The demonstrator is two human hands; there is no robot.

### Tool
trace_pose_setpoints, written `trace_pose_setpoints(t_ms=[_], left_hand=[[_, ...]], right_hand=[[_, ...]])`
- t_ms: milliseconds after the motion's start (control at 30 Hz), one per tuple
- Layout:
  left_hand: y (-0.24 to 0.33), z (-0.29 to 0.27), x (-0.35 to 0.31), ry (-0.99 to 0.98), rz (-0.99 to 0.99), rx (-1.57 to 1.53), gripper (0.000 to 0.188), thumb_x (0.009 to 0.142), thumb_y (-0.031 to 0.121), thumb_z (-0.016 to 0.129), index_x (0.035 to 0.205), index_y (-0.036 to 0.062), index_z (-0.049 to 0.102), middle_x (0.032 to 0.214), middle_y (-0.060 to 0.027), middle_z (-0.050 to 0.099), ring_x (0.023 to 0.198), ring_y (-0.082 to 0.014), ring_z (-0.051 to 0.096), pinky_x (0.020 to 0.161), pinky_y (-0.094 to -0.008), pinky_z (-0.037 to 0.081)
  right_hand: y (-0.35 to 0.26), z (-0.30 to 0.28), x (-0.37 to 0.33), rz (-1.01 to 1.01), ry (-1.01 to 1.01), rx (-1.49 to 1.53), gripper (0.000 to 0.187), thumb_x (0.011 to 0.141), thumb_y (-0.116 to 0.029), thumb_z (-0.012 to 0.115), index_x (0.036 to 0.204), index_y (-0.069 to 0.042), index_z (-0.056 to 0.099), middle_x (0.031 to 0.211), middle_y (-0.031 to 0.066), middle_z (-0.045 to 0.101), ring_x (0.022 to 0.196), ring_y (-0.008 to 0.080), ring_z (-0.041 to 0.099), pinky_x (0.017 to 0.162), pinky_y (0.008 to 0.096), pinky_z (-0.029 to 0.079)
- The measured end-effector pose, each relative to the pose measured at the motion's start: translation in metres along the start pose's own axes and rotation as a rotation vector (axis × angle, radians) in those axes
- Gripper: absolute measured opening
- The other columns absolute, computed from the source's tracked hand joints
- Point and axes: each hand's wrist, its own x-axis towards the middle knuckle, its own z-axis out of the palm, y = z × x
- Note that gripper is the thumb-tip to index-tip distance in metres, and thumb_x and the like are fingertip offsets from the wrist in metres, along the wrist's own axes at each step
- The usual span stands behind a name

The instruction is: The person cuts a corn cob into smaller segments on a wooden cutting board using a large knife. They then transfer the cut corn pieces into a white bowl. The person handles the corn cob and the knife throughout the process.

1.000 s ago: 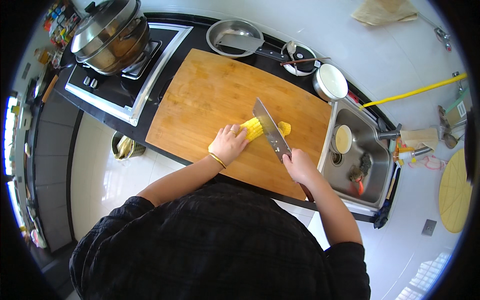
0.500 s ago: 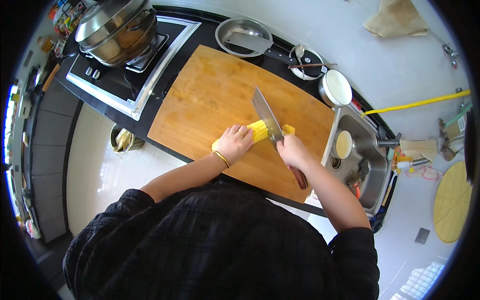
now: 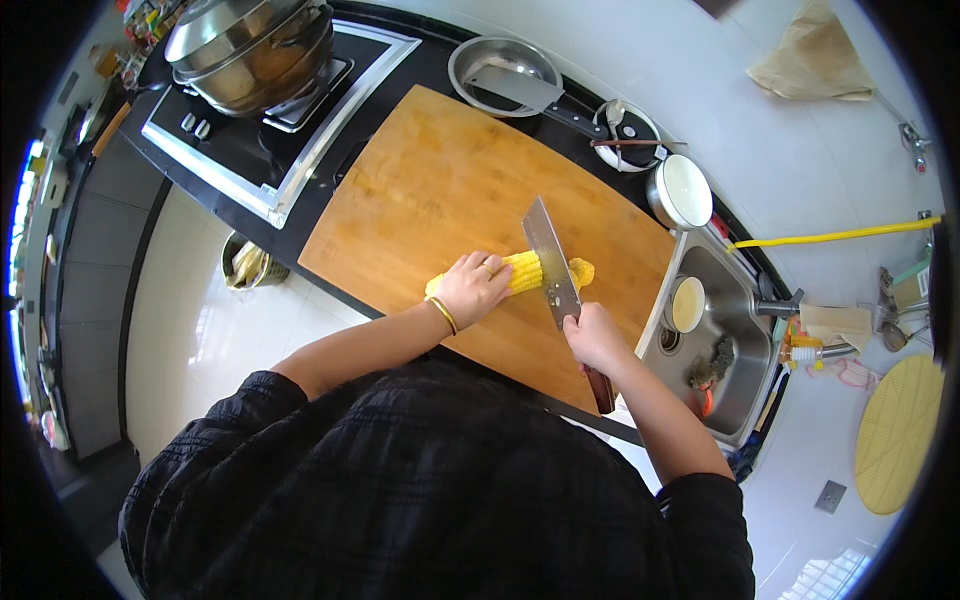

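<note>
My left hand [image 3: 474, 287] is closed over an ear of yellow corn [image 3: 524, 271] and presses it against the wooden cutting board [image 3: 420, 180]. In my right hand [image 3: 597, 336] is a cleaver [image 3: 549, 252], gripped where its brown handle meets the blade. The blade stands across the right end of the corn. Just to its right lies a piece of corn [image 3: 581, 271], and whether it is fully cut apart is hidden by the blade.
A steel pot [image 3: 250, 60] stands on the stove at the back left. Behind the board, a second knife [image 3: 520, 87] rests across a steel bowl [image 3: 480, 52]. A white bowl [image 3: 686, 190] is near the sink [image 3: 745, 345], which holds a pale yellow bowl [image 3: 688, 304].
The cleaver has shifted slightly toward me and right, its handle lower. My left hand stays on the corn. The whole view has turned a little.
</note>
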Motion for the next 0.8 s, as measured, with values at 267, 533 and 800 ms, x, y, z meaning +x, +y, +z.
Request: trace_pose_setpoints(t_ms=[267,533,800], left_hand=[[-0.006,0.004,0.009,-0.077,-0.075,-0.006,0.032,0.076,0.024,0.060,0.099,0.0021,0.056,0.088,-0.0084,0.052,0.085,-0.0260,0.051,0.072,-0.0354,0.045],[-0.003,0.003,0.008,-0.022,0.001,-0.075,0.029,0.073,0.019,0.064,0.097,0.0030,0.057,0.087,-0.0085,0.053,0.080,-0.0263,0.053,0.071,-0.0351,0.046],[-0.001,0.001,0.009,-0.057,-0.017,-0.090,0.026,0.076,0.019,0.062,0.095,0.0021,0.057,0.086,-0.0108,0.052,0.079,-0.0282,0.052,0.070,-0.0367,0.045]], right_hand=[[-0.013,0.003,0.023,-0.043,0.084,-0.071,0.027,0.083,-0.014,0.047,0.072,0.010,0.054,0.053,0.0208,0.055,0.039,0.0286,0.056,0.038,0.0373,0.046],[-0.002,0.011,0.012,0.042,0.042,0.037,0.023,0.081,-0.010,0.046,0.075,0.010,0.055,0.056,0.0208,0.056,0.040,0.0288,0.057,0.037,0.0379,0.046],[0.021,0.036,0.031,-0.039,0.213,-0.005,0.021,0.080,-0.011,0.050,0.075,0.008,0.058,0.065,0.0236,0.059,0.049,0.0321,0.059,0.044,0.0395,0.048]])
